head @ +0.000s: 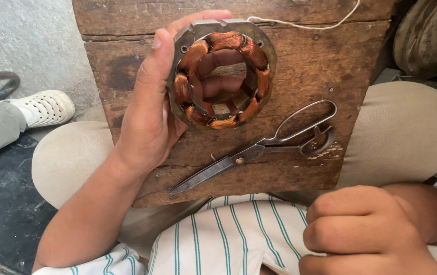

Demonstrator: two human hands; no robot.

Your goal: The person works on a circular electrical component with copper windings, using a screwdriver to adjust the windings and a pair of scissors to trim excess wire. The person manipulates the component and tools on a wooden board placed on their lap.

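Observation:
My left hand (pixel 147 109) grips a round metal motor stator (pixel 222 74) wound with several copper coils, holding it upright over a worn wooden board (pixel 310 66) that rests on my lap. My fingers curl behind the stator and show through its centre hole. A pair of dark metal scissors (pixel 259 147) lies closed on the board just below the stator. My right hand (pixel 366 231) is a closed fist near my striped shirt, at the lower right, with nothing visible in it.
A thin white string (pixel 300 24) trails across the board's top edge. Another person's leg and white perforated shoe (pixel 45 107) lie at the left on the dark floor. A round metal object (pixel 427 35) sits at the upper right.

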